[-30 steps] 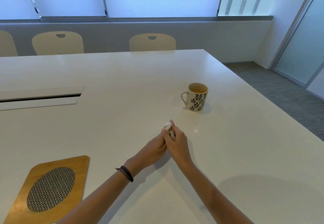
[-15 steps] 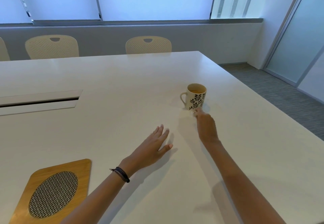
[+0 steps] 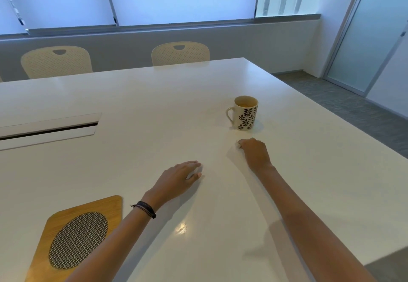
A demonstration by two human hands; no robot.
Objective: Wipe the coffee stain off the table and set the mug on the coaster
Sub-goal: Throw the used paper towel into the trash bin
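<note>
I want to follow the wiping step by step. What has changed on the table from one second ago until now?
The two hands parted. The right hand, closed on a small white tissue, reached to the mug and has drawn back a little toward the person. The left hand let go and lies flat on the table. Mug and coaster stayed put.

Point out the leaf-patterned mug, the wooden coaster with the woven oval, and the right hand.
White mug with black leaf pattern (image 3: 246,117): head view, on its patterned side wall.
Wooden coaster with woven oval inset (image 3: 110,206): head view, on its bare wooden corner.
Right hand (image 3: 255,152): head view, on its back.
</note>
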